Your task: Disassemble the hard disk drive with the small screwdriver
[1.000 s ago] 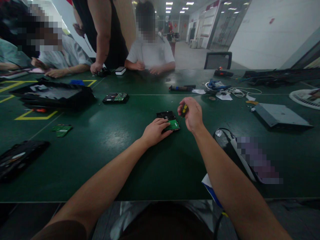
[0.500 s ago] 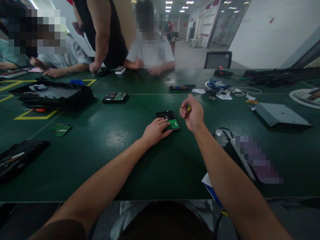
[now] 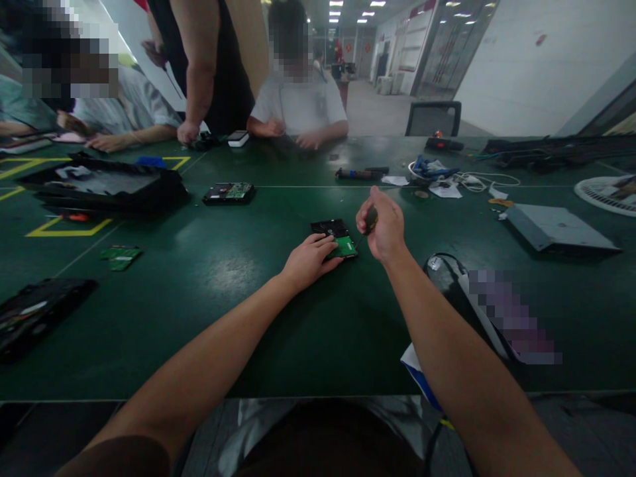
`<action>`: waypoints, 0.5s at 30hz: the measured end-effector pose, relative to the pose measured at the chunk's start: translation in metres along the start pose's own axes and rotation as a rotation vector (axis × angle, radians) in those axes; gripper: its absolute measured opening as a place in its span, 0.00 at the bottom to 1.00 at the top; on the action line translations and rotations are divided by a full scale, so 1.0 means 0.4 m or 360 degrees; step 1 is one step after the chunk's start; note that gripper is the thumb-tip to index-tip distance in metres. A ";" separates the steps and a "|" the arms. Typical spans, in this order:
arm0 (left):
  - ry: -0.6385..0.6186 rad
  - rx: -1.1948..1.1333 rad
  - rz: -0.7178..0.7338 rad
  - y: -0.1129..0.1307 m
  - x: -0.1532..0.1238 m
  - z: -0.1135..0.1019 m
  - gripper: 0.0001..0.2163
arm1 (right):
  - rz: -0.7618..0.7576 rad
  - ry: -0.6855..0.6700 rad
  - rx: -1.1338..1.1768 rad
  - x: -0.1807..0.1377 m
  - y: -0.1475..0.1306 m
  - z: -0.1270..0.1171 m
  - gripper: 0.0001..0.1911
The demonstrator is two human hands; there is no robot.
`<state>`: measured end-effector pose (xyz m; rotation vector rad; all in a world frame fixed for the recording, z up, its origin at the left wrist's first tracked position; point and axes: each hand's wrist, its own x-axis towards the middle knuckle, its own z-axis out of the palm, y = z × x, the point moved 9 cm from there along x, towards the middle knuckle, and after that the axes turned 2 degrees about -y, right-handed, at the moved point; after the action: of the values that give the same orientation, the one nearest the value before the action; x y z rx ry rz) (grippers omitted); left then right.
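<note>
A hard drive (image 3: pixel 344 248) with a green circuit board lies flat on the green table, in front of me. Across its left part rests my left hand (image 3: pixel 309 262), fingers over the top and thumb along the near edge, holding it down. My right hand (image 3: pixel 381 226) is closed around the dark handle of a screwdriver (image 3: pixel 370 220), just right of the drive. The thin shaft slants down toward the drive's right edge; whether its tip touches is too small to tell.
Another hard drive (image 3: pixel 228 193), a loose circuit board (image 3: pixel 120 257) and black casings (image 3: pixel 109 189) lie to the left. On the right are a metal box (image 3: pixel 561 228), a power strip (image 3: pixel 484 315) and a white basket (image 3: pixel 609 195). Other people sit and stand across the table (image 3: pixel 238 344).
My right hand has turned slightly with the screwdriver, so the handle's yellow part is now mostly out of sight. My left hand and the hard drive have stayed in place.
</note>
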<state>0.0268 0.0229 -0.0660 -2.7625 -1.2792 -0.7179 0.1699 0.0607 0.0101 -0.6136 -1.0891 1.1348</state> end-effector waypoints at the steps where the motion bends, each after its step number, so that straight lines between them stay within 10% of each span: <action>1: -0.0009 0.0008 -0.0004 0.001 0.000 0.000 0.20 | -0.0016 0.0012 -0.0003 -0.001 -0.002 -0.001 0.26; 15: -0.0031 0.0012 -0.0017 0.000 0.001 0.007 0.18 | -0.0117 0.0110 -0.0063 -0.009 -0.006 -0.013 0.28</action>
<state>0.0280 0.0237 -0.0683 -2.7658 -1.2984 -0.6874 0.1755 0.0572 0.0087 -0.6340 -1.0686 1.0239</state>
